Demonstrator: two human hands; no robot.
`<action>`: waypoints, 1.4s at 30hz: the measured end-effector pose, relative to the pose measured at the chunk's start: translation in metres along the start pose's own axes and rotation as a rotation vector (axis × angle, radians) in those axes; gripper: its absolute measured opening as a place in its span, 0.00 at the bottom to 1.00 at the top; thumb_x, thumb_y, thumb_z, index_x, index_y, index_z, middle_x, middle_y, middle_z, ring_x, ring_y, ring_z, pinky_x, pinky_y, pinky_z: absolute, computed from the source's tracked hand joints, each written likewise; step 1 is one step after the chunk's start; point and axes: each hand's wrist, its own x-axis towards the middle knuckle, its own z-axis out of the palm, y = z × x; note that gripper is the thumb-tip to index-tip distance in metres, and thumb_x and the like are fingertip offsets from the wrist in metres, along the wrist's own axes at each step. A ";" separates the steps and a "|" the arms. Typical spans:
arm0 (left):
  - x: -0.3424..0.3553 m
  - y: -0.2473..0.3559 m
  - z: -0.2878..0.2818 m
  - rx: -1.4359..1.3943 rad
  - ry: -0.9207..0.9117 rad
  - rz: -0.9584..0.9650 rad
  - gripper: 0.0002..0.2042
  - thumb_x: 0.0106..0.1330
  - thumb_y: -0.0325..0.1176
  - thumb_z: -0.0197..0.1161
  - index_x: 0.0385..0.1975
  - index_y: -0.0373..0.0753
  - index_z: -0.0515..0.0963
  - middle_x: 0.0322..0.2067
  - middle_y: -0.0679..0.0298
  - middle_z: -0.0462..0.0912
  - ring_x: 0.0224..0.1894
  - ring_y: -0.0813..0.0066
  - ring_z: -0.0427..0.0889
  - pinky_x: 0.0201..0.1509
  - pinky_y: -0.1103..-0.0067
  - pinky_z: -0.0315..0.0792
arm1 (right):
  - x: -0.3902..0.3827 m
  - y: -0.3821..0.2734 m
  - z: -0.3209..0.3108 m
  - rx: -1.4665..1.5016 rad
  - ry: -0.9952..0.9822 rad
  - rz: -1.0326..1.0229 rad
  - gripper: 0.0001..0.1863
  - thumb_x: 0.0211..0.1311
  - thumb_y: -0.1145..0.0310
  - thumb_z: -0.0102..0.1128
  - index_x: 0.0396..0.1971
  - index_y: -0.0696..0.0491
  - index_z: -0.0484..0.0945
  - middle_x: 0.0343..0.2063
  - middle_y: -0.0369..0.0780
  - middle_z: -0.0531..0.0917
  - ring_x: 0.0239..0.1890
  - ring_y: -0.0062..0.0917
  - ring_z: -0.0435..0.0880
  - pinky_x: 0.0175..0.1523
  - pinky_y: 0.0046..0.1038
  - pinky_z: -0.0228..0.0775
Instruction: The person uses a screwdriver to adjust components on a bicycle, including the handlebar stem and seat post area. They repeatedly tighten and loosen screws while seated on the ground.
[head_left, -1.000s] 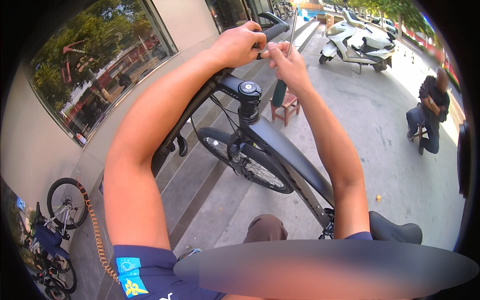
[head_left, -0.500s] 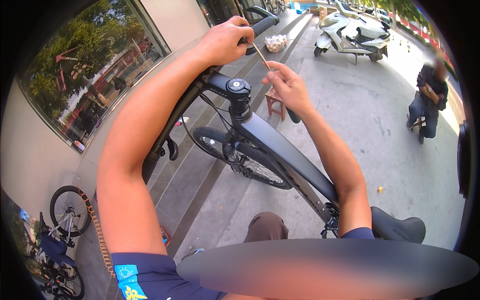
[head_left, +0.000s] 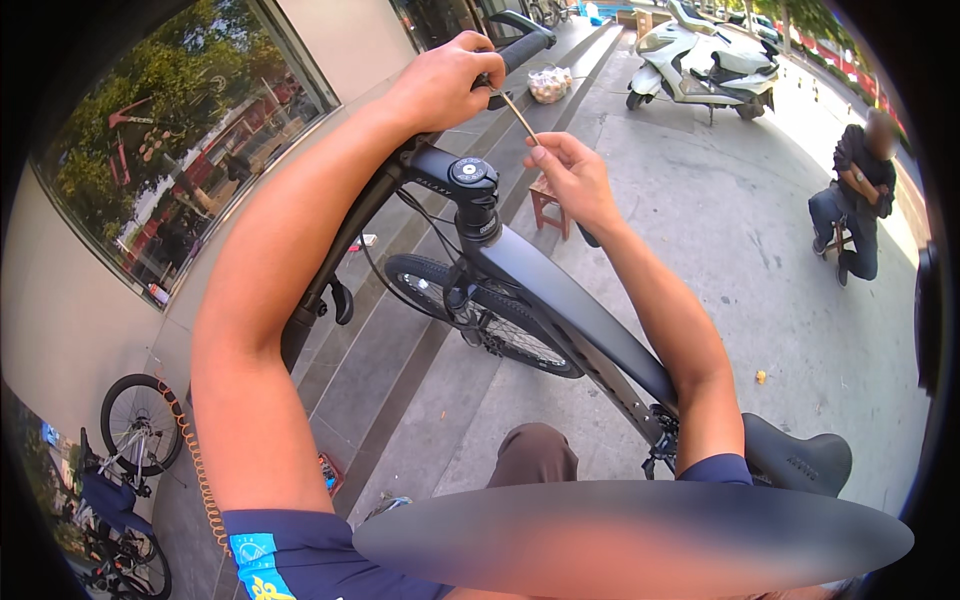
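Observation:
My left hand reaches across to the far part of the bicycle's handlebar, its fingers curled round the bar by the brake lever clamp. Between the thumb and fingers of my right hand is the shaft of a screwdriver. Its tip meets the clamp area beside my left fingers, where the exact contact is hidden. Most of the dark handle lies behind my right hand. Below both hands are the black stem and the dark grey bicycle frame.
A black saddle is at lower right. Grey steps run beside the front wheel. A small red stool, a bag of round items and a white scooter stand beyond. Another person sits at right.
My right hand has turned and shifted slightly, so less of the screwdriver's handle shows. My left hand stays on the handlebar. The seated person's legs have moved.

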 end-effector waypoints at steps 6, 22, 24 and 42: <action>-0.001 0.000 -0.001 0.008 0.006 0.004 0.08 0.61 0.30 0.65 0.40 0.47 0.84 0.58 0.59 0.80 0.52 0.52 0.86 0.57 0.63 0.80 | 0.001 -0.005 0.000 -0.019 -0.006 -0.041 0.13 0.78 0.65 0.62 0.54 0.56 0.83 0.39 0.36 0.90 0.30 0.09 0.75 0.34 0.18 0.66; 0.000 0.001 -0.002 -0.004 -0.013 -0.008 0.09 0.61 0.30 0.64 0.40 0.47 0.84 0.59 0.59 0.80 0.53 0.52 0.86 0.58 0.63 0.80 | -0.001 -0.014 0.002 -0.047 -0.004 -0.016 0.12 0.78 0.65 0.63 0.53 0.55 0.85 0.34 0.32 0.86 0.35 0.11 0.78 0.40 0.19 0.69; 0.001 0.000 -0.001 -0.006 -0.004 0.017 0.09 0.60 0.29 0.65 0.40 0.46 0.84 0.59 0.60 0.80 0.53 0.52 0.86 0.58 0.63 0.80 | -0.001 -0.016 0.002 -0.019 -0.035 0.058 0.13 0.78 0.65 0.64 0.53 0.54 0.86 0.32 0.30 0.84 0.35 0.11 0.78 0.39 0.19 0.69; 0.003 0.002 0.002 0.021 0.008 0.028 0.08 0.57 0.27 0.68 0.37 0.44 0.83 0.59 0.63 0.80 0.49 0.53 0.87 0.53 0.64 0.81 | 0.022 0.008 0.033 0.141 0.054 -0.102 0.15 0.77 0.57 0.65 0.46 0.56 0.81 0.28 0.29 0.79 0.27 0.10 0.71 0.31 0.16 0.63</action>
